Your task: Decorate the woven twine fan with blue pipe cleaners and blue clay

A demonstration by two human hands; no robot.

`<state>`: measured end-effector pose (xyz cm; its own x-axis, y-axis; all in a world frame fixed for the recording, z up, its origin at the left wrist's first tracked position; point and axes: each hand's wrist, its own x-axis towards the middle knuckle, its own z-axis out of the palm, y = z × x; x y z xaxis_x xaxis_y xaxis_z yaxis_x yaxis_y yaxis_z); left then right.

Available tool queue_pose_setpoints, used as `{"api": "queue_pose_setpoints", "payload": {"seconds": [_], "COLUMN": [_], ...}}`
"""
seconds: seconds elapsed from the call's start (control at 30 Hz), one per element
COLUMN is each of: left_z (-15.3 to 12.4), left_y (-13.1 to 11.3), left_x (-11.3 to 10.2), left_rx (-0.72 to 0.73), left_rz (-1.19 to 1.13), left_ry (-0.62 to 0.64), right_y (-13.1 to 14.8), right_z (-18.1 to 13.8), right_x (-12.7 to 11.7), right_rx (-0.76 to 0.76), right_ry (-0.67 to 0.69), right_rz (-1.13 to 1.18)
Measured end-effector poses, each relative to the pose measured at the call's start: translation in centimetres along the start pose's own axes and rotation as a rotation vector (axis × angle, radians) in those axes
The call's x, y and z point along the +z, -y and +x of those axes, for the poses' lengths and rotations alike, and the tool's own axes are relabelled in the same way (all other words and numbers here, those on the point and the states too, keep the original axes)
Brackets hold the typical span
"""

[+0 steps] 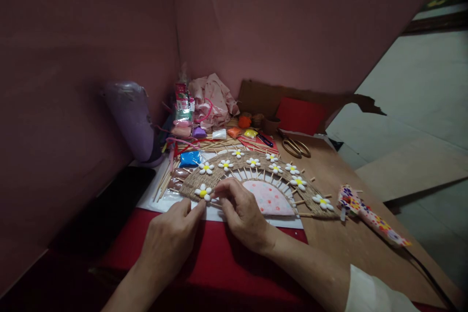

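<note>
A half-round fan (223, 170) of thin sticks and woven brown twine lies flat, with a pink printed cloth half-disc (268, 197) at its centre. Several white clay flowers with yellow middles sit along the twine band. At the band's left end, my left hand (170, 234) has its fingers curled at the fan's lower edge, the thumb tip just below the leftmost flower (203, 192). From the other side, the bent index finger of my right hand (243, 214) reaches that flower's right petals. Its fingers are drawn together; anything small between them is hidden.
Gold-handled scissors (295, 146) lie behind the fan on brown board. A glue gun in flowered cloth (376, 217) rests at right, its cord trailing off. Blue clay (190, 159), other clay packets, loose sticks and crumpled pink cloth (214, 100) crowd the back left. A purple container (131, 119) stands by the wall.
</note>
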<state>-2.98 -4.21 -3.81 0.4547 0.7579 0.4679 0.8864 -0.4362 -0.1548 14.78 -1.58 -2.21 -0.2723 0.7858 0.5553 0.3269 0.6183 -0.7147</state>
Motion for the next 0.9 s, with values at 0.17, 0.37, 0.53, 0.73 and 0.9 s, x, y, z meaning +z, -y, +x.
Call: {"api": "queue_pose_setpoints", "payload": {"seconds": [0.17,0.37,0.53,0.73,0.9], "left_z": [0.07,0.17,0.21,-0.14,-0.23], "left_y": [0.00,-0.06,-0.10,0.17,0.16], "left_x": [0.03,-0.12,-0.11,0.25,0.21], "left_rx": [0.005,0.008,0.004,0.011,0.025], "left_rz": [0.023,0.019,0.012,-0.035,0.015], "left_ry": [-0.005,-0.003,0.022,-0.072,-0.082], "right_y": [0.07,0.01,-0.22,-0.27,-0.07], "right_z": [0.02,0.05,0.11,-0.14,-0.70], "right_x": [0.03,-0.03,-0.15,-0.43,-0.73], "right_rx": [-0.001,-0.010,-0.045,-0.058,-0.112], "right_ry": [0.016,0.026,0.099,0.018,0.066], "right_rz": [-0.009,-0.029,-0.046,-0.054,-0.076]}}
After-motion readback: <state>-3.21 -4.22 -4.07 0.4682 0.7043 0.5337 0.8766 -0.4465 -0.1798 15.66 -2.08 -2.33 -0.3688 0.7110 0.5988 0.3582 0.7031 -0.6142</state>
